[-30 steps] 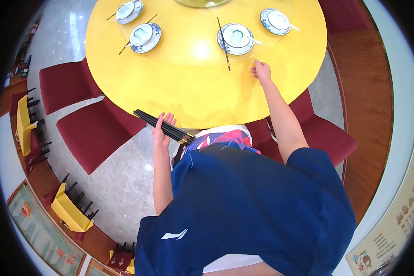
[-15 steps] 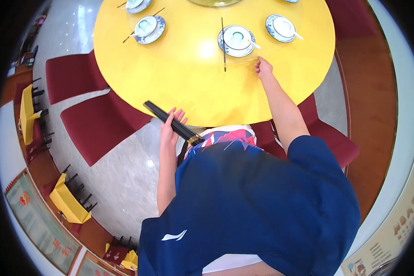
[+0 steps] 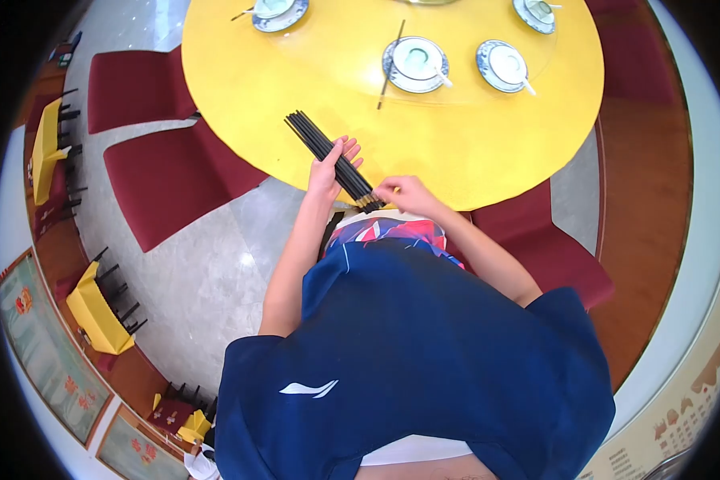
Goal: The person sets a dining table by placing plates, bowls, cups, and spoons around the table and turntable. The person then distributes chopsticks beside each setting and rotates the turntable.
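Note:
A bundle of several black chopsticks [image 3: 310, 138] with gold ends lies slanted across the palm of my left hand [image 3: 325, 176]. That hand is closed around it near the table's front edge, thumb on top. My right hand [image 3: 409, 194] is at the bundle's gold lower ends, its thumb and fingers pinched against them. How many sticks it grips is hidden. Ahead, a dark pair of chopsticks [image 3: 390, 66] lies left of a white bowl [image 3: 418, 58] on a blue-patterned plate [image 3: 414, 85]. A white spoon [image 3: 443, 78] rests at that bowl's right side.
The round table [image 3: 256, 104] has a yellow cloth and a clear turntable. More settings include a right-hand bowl [image 3: 507, 62] and a far-left plate [image 3: 286, 22]. Dark red chairs [image 3: 172, 184] stand at the left, with another chair [image 3: 536, 240] at the right.
My right hand has drawn back from beside the nearest setting to the bundle's gold ends. My left hand and its chopsticks have moved up and right, over the table's edge.

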Tool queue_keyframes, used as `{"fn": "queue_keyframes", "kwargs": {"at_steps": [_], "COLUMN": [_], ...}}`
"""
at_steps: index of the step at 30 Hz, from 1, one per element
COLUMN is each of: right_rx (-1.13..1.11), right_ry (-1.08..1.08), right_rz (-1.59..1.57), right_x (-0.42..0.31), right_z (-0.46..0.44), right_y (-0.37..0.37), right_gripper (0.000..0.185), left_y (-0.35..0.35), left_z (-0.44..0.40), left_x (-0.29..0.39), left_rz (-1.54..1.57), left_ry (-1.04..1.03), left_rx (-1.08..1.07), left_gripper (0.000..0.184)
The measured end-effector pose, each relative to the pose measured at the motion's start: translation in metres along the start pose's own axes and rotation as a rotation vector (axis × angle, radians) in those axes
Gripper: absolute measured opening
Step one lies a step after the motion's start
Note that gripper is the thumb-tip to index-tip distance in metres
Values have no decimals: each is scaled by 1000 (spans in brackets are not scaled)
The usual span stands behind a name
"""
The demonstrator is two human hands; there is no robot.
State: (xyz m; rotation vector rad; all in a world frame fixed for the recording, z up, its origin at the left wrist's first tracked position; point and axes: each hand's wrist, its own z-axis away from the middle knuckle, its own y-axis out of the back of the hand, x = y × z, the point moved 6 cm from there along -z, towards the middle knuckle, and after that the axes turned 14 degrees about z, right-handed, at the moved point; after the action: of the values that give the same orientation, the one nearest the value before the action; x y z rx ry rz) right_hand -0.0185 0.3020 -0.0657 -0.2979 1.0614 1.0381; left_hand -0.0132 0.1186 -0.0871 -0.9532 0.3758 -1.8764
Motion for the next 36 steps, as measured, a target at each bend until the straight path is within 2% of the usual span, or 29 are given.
{"fn": "queue_keyframes", "kwargs": {"at_steps": [1,6,8,9,12,14,16,18,19,21,25,36], "right_rx": [75,122,208,216,293,343,416,592,591,789,825,869], "right_ry": [126,102,223,217,186,67,108,3,2,-24,-183,-306], "right_rz": [102,187,331,334,317,249,248,-73,-73,-162,-113,-262], "right_x": [-12,-6,2,14,30,44,58,83,94,117,141,145], "right_z": [14,27,41,47,60,67,61,52,41,23,-8,-36], "right_y": [3,5,16,24,59,83,104,131,140,167,186,176], "right_gripper": [28,21,21,21,21,21,20,19,19,21,22,28], "left_y": [-3,-4,6,10,25,34,48,55,62,72,76,64], "left_z": [0,-1,-5,-7,-9,-5,-6,-4,-5,-5,3,12], "left_x": [-8,-17,-24,-26,-20,-14,-9,-9,-11,-17,-32,-32], "left_rz": [-7,23,16,60,129,170,202,227,253,280,278,249], "left_ry": [9,33,-31,-81,-159,-226,-289,-297,-299,-291,-256,-230], "left_rx": [4,8,95,103,145,175,207,235,255,278,291,256], "left_gripper": [42,41,45,42,44,42,41,40,40,39,40,40]}}
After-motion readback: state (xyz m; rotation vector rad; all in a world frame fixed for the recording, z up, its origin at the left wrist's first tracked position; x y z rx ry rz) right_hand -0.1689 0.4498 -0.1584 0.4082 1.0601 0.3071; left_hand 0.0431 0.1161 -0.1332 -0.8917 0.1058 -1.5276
